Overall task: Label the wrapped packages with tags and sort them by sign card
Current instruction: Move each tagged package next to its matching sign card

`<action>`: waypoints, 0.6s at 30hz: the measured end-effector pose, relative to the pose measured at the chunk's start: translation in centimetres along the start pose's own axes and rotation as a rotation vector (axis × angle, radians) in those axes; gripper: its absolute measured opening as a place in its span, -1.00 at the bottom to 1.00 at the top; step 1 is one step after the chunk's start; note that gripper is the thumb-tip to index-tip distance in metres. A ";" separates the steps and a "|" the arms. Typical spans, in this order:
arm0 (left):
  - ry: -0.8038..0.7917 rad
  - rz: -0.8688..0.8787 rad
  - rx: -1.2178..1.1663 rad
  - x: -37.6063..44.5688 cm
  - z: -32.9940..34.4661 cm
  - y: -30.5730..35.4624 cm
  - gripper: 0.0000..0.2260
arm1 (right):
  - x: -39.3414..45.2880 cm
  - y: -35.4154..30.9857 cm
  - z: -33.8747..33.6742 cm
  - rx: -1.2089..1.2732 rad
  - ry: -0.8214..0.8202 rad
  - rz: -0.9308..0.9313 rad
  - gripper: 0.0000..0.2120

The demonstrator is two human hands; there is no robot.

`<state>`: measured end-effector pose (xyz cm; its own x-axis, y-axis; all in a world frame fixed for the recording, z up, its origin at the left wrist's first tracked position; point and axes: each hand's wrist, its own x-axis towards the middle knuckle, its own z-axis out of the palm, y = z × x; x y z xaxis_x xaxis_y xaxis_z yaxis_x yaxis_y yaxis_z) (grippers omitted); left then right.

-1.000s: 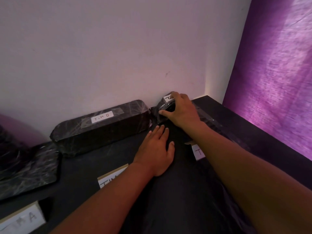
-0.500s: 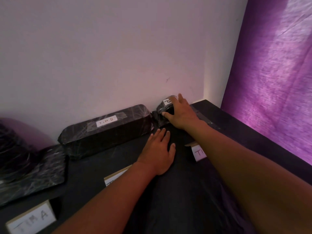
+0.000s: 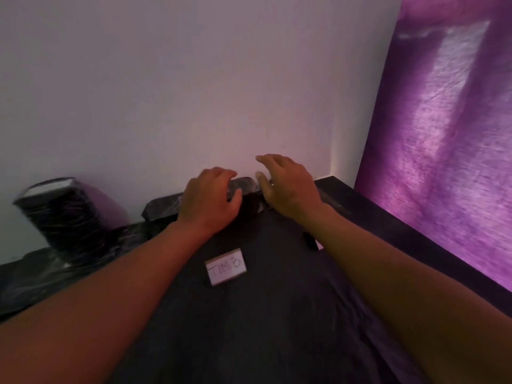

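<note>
A long black wrapped package lies along the wall on the dark table. My left hand lies over its right part, fingers curled over the top and thumb on the front face. My right hand hovers just past the package's right end, fingers apart, with nothing in it. The small tagged package is hidden behind my right hand. A sign card reading "TIM B" stands between my forearms. A second card is mostly hidden by my right forearm.
A tall black wrapped package stands at the left against the wall, on a flat wrapped package. The white wall closes the back. A purple curtain hangs along the table's right edge.
My right hand has let go of the small package and lifted with its fingers spread. My left hand moved from the tabletop up onto the long package. The view shifted left.
</note>
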<state>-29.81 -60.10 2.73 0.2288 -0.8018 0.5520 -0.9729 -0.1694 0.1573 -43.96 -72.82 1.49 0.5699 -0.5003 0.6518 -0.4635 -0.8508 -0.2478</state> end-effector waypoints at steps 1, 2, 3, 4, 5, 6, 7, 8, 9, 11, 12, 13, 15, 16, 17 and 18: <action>0.024 0.017 0.028 -0.7 -1.4 -0.8 -0.62 | -0.1 -1.6 0.0 0.008 0.023 -0.022 -0.62; 0.048 0.028 0.056 -1.5 -2.8 -1.9 -0.62 | -0.1 -3.5 0.0 0.019 0.042 -0.047 -0.63; 0.070 0.035 0.084 -2.2 -4.2 -2.8 -0.62 | -0.1 -5.3 0.1 0.031 0.054 -0.071 -0.62; 0.090 0.034 0.106 -2.9 -5.4 -3.6 -0.62 | -0.1 -7.0 0.2 0.044 0.058 -0.089 -0.62; 0.106 0.024 0.125 -3.9 -6.9 -4.7 -0.62 | -0.1 -9.0 0.4 0.058 0.060 -0.110 -0.61; 0.116 0.010 0.141 -4.8 -8.2 -5.7 -0.62 | -0.3 -10.8 0.6 0.073 0.058 -0.125 -0.61; 0.123 -0.003 0.156 -5.9 -9.5 -6.7 -0.61 | -0.5 -12.7 0.9 0.094 0.051 -0.137 -0.61; 0.131 -0.014 0.173 -7.1 -10.9 -7.7 -0.61 | -0.6 -14.5 1.3 0.119 0.047 -0.148 -0.61; 0.139 -0.025 0.187 -8.2 -12.0 -8.6 -0.61 | -0.8 -16.2 1.7 0.141 0.045 -0.159 -0.61; 0.156 -0.057 0.207 -10.9 -14.6 -10.8 -0.62 | -1.3 -20.0 2.5 0.174 0.035 -0.194 -0.61; 0.168 -0.069 0.218 -12.4 -15.9 -12.0 -0.62 | -1.6 -21.9 2.9 0.187 0.027 -0.218 -0.61; 0.181 -0.075 0.233 -13.8 -17.0 -13.1 -0.62 | -1.9 -23.6 3.3 0.202 0.021 -0.240 -0.61; 0.198 -0.097 0.265 -16.5 -19.0 -15.0 -0.62 | -2.4 -26.9 3.9 0.239 0.009 -0.266 -0.62; 0.204 -0.116 0.282 -17.7 -19.9 -15.9 -0.63 | -2.6 -28.3 4.2 0.256 0.008 -0.274 -0.62; 0.213 -0.137 0.296 -19.1 -20.7 -16.9 -0.63 | -2.8 -30.0 4.6 0.269 0.006 -0.285 -0.62; 0.214 -0.159 0.305 -20.4 -21.5 -17.8 -0.63 | -3.0 -31.6 5.2 0.280 0.006 -0.298 -0.62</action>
<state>-16.47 -28.37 6.28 0.3473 -0.6201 0.7034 -0.8826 -0.4697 0.0217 -27.56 -45.26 3.64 0.6468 -0.2252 0.7286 -0.0758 -0.9697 -0.2323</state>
